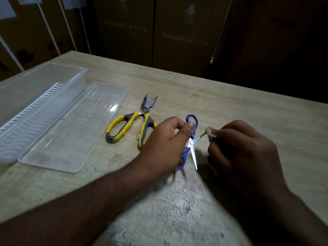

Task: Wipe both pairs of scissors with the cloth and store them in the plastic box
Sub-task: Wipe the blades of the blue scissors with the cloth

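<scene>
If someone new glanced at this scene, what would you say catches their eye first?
Most likely the two hands at centre right: the left hand holds the open blue scissors by a handle, while the right hand pinches a small cloth around one blade. Next, the yellow-and-grey scissors lie open on the wooden table just left of the hands. Further left sit the clear plastic box and its lid, flat beside it.

blue scissors (190, 139) open, yellow scissors (132, 124) flat

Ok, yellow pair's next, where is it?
The yellow scissors lie on the table, between the clear lid and the left hand.
</scene>
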Demonstrator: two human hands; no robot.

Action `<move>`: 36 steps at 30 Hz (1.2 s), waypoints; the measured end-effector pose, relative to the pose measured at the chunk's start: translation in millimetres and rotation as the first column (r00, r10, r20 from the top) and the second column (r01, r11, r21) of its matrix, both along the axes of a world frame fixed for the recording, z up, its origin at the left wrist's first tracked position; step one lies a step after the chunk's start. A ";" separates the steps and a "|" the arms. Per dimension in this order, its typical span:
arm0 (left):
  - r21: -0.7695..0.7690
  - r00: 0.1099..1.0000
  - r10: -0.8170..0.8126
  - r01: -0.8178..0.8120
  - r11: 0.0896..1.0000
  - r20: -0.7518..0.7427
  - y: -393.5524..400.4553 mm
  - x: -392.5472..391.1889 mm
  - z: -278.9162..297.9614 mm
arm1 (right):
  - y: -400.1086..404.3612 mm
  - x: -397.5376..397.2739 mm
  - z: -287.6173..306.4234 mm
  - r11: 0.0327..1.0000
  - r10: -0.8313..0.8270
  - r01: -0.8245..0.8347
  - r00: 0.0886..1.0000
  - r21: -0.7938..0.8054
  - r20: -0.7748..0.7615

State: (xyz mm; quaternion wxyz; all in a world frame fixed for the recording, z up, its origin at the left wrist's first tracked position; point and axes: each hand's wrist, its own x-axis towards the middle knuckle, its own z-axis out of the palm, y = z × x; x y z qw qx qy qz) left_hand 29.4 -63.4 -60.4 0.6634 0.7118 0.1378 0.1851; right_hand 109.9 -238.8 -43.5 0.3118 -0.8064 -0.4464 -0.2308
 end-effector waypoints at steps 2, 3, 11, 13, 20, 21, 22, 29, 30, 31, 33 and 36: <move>0.002 1.000 -0.008 0.008 1.000 -0.022 -0.7 -0.9 1.5 | -7.6 4.6 1.6 0.999 -0.042 0.043 0.998 0.033 -0.046; 0.002 1.000 -0.002 0.002 1.000 -0.027 -0.8 -0.6 1.8 | -10.2 4.1 3.0 0.997 -0.042 0.046 0.997 0.057 -0.063; 0.029 1.000 -0.003 0.003 1.000 -0.001 -3.0 1.0 3.9 | -0.2 -11.5 0.1 0.982 0.188 -0.187 0.981 0.026 -0.055; 0.025 1.000 -0.006 0.006 1.000 0.006 -3.3 1.3 2.1 | 0.3 -9.2 -2.2 0.969 0.245 -0.245 0.963 0.013 -0.112; 0.113 1.000 -0.020 0.022 0.993 -0.011 -1.6 -0.1 -1.0 | -2.4 -1.8 0.1 0.936 0.345 -0.352 0.918 -0.004 -0.193; 0.111 1.000 -0.025 0.027 0.993 -0.014 -1.9 -0.2 -0.3 | -2.0 -2.5 -0.3 0.932 0.353 -0.361 0.910 0.003 -0.217; 0.105 0.999 -0.032 0.032 0.994 -0.009 -3.0 -0.2 1.2 | -1.9 -3.5 -0.6 0.930 0.358 -0.366 0.898 0.016 -0.256; 0.171 0.999 -0.020 0.014 0.985 0.035 -7.1 -0.7 -3.4 | -2.0 -11.1 2.9 0.943 0.321 -0.331 0.889 0.025 -0.326; 0.173 0.999 -0.021 0.015 0.985 0.035 -7.3 -0.9 -3.3 | -1.8 -11.8 3.4 0.943 0.320 -0.332 0.891 0.018 -0.322; 0.179 0.999 -0.024 0.018 0.984 0.031 -7.7 -1.2 -3.1 | -1.4 -12.4 3.8 0.942 0.320 -0.335 0.893 0.009 -0.316; 0.207 0.999 -0.031 0.024 0.978 0.030 -8.4 -1.2 -3.1 | -0.9 -12.6 4.3 0.943 0.313 -0.333 0.907 -0.025 -0.280; 0.207 0.998 -0.044 0.035 0.978 0.041 -8.7 -1.8 -3.8 | -1.5 -11.3 4.9 0.938 0.318 -0.342 0.912 -0.051 -0.258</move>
